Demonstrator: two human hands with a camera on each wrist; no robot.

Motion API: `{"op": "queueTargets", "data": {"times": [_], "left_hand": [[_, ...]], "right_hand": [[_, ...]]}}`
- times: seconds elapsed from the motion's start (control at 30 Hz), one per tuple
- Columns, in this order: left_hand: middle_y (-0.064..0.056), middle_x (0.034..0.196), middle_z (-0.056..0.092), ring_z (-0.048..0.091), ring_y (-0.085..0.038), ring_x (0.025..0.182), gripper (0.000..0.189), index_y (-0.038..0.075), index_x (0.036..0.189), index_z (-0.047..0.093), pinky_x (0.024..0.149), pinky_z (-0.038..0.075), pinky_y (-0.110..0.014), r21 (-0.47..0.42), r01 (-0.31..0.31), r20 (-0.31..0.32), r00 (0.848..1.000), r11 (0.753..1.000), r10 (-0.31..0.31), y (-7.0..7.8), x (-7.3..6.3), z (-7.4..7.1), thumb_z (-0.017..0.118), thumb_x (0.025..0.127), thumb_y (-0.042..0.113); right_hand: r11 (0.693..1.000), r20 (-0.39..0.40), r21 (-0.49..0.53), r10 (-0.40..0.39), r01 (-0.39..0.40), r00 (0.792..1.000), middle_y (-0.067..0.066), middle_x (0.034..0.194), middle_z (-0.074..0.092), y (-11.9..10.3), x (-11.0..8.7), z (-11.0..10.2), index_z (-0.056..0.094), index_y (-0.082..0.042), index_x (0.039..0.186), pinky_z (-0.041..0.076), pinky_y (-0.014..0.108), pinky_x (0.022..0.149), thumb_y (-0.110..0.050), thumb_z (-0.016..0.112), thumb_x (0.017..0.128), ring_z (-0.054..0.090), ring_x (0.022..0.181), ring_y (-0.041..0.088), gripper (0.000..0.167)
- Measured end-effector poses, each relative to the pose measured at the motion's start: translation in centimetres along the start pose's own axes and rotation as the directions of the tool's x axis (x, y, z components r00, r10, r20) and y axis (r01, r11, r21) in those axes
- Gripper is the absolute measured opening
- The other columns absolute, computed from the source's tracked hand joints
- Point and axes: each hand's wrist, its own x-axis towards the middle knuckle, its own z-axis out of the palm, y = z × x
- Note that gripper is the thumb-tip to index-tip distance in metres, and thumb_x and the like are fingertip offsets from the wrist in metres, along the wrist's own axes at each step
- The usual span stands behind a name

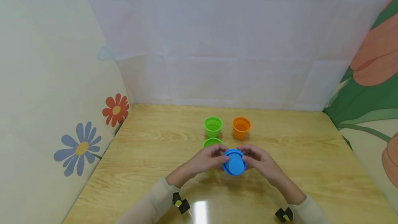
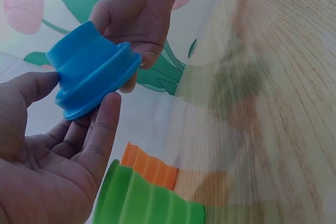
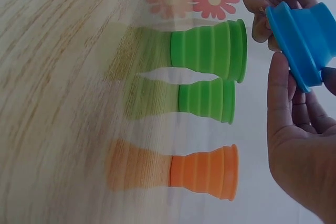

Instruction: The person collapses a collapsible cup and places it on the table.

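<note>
Both hands hold a blue collapsible cup above the table, its base turned up toward the head camera and its walls partly folded. My left hand pinches it at the left side, thumb on the wall and fingers at the rim. From the other side my right hand grips it in the same way. Just beyond the left hand stands a green cup, partly covered by that hand. Behind it are a second green cup and, to its right, an orange cup, both upright and extended.
The wooden table has a glossy top that reflects the cups. A white cloth hangs along its back edge. Walls with painted flowers flank it on the left and right.
</note>
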Motion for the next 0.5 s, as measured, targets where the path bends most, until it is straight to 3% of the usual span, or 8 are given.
{"op": "queueTargets", "data": {"times": [0.27,0.5], "left_hand": [[-0.011,0.109,0.062,0.062,-0.018,0.096,0.038,-0.003,0.13,0.057,0.091,0.057,-0.056,0.001,0.004,0.017,1.0,1.0,-0.004,0.25,0.17,0.01,0.063,0.102,0.022],[-0.009,0.109,0.061,0.058,-0.019,0.098,0.036,-0.001,0.127,0.059,0.087,0.059,-0.046,0.057,0.015,0.018,1.0,0.998,-0.016,0.28,0.22,0.24,0.064,0.101,0.023]], "right_hand": [[1.0,0.022,-0.007,-0.006,0.006,1.0,0.028,0.127,0.059,-0.14,0.1,-0.07,0.05,0.007,0.138,0.061,0.038,0.082,-0.016,0.053,0.106,0.065,0.103,0.018,0.039],[1.0,0.061,-0.018,0.003,-0.002,0.998,0.021,0.125,0.061,-0.21,-0.06,-0.09,0.051,0.005,0.138,0.062,0.04,0.082,-0.016,0.053,0.107,0.066,0.102,0.021,0.038]]}}
